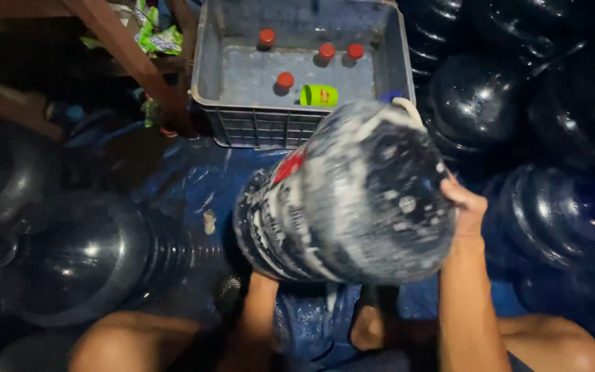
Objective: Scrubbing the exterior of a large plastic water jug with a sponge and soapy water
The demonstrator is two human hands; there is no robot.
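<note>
Soapy water jug [352, 196], both hands, right hand [466, 207], left probably beneath

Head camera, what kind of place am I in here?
Probably a water-jug washing or refilling spot. The right hand and left hand hold a soapy jug, many dark jugs lie around on a wet blue tarp, and a grey crate holds red caps.

Water-jug washing yard: dark jugs [476, 103] piled around, grey crate [242, 103] of caps, blue tarp [194, 179] underfoot.
</note>
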